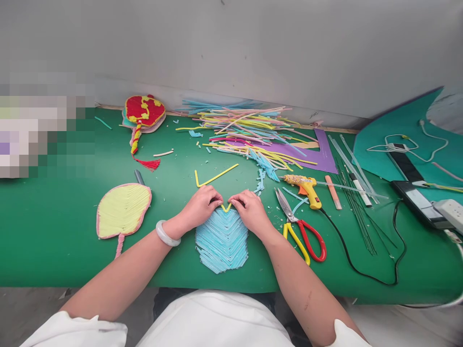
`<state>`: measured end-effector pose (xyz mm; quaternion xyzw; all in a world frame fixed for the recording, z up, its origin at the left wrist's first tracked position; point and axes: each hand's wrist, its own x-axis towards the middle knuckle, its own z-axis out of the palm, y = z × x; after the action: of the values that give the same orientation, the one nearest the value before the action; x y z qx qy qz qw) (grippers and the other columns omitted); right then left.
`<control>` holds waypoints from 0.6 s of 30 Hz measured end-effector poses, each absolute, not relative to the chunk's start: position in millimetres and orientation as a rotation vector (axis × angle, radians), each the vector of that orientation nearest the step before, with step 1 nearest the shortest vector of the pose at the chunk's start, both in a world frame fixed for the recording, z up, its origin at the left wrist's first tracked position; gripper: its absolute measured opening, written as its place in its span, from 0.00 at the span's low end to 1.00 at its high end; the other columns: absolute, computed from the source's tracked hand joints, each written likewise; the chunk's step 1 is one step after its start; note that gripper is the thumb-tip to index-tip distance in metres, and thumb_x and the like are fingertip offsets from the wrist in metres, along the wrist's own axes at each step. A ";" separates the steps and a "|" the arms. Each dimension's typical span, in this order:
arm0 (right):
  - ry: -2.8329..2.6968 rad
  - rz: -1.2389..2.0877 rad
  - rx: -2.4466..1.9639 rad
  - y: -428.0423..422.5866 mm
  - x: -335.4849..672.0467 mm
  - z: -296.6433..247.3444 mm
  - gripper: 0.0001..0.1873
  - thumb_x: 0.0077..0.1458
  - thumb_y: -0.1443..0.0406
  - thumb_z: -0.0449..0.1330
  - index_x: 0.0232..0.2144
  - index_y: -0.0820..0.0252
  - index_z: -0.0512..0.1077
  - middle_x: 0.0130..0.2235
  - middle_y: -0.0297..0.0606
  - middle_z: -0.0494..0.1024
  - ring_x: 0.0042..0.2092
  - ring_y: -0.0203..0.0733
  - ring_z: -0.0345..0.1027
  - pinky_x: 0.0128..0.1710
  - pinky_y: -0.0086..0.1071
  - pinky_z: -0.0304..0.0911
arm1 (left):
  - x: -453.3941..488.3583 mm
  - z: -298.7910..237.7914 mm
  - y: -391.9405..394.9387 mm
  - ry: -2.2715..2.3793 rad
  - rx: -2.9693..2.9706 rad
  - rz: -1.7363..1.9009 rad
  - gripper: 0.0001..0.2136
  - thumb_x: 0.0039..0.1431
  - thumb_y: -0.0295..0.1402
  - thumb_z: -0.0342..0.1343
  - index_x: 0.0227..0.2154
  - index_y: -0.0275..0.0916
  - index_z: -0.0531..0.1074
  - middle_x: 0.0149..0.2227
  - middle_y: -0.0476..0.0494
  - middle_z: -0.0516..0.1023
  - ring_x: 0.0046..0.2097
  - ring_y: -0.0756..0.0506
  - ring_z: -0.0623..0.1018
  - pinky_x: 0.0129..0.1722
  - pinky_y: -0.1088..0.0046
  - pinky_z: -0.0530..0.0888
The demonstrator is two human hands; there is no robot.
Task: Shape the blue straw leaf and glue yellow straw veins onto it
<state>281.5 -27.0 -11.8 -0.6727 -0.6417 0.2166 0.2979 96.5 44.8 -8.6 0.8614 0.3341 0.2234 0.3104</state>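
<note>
Between my two hands is a yellow pipe cleaner [226, 209] bent into a V, lying along the top edge of a blue panel [226, 241] made of slanted pipe cleaner rows. My left hand [202, 205] pinches one arm of the V, and a pale bangle circles that wrist. The other arm is pinched by the fingers of my right hand [251, 209]. Just beyond the hands lies a second bent yellow pipe cleaner [217, 176]. Scissors [298, 226] with one red and one yellow handle rest to the right of my right hand.
A yellow glue gun [306, 188] with a black cord lies right of centre. Behind it are heaped coloured pipe cleaners [246, 130] and a purple sheet [323, 154]. At left are a leaf-shaped yellow fan [125, 209] and a red fan [144, 111]. Thin dark wires [356, 207] and a power strip [450, 212] lie at right.
</note>
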 end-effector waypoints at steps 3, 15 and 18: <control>-1.708 0.565 -1.795 -27.2 281.3 -12.2 0.07 0.62 0.64 0.58 0.35 0.53 0.77 0.36 0.36 0.76 0.43 0.44 0.67 0.46 0.39 0.56 | 96.6 -8.2 44.8 0.884 2.274 0.592 0.06 0.62 0.30 0.53 0.30 0.40 0.72 0.33 0.45 0.74 0.40 0.43 0.72 0.43 0.62 0.70; -1.729 0.552 -1.791 -27.0 282.0 -12.5 0.08 0.62 0.64 0.57 0.35 0.52 0.78 0.36 0.37 0.76 0.42 0.44 0.68 0.45 0.39 0.57 | 97.2 -7.0 43.9 0.888 2.289 0.588 0.06 0.62 0.30 0.53 0.29 0.41 0.72 0.33 0.45 0.74 0.40 0.43 0.72 0.43 0.63 0.70; -1.722 0.563 -1.792 -27.0 282.3 -12.2 0.07 0.62 0.64 0.58 0.36 0.53 0.78 0.36 0.37 0.77 0.43 0.45 0.68 0.45 0.39 0.57 | 96.9 -7.5 43.9 0.881 2.288 0.596 0.05 0.62 0.30 0.54 0.30 0.40 0.72 0.33 0.45 0.74 0.40 0.43 0.71 0.43 0.63 0.69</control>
<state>282.3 -27.0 -12.2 -0.6726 -0.6461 0.2115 0.2922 96.9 43.9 -7.5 0.8638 0.3325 0.2249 0.3045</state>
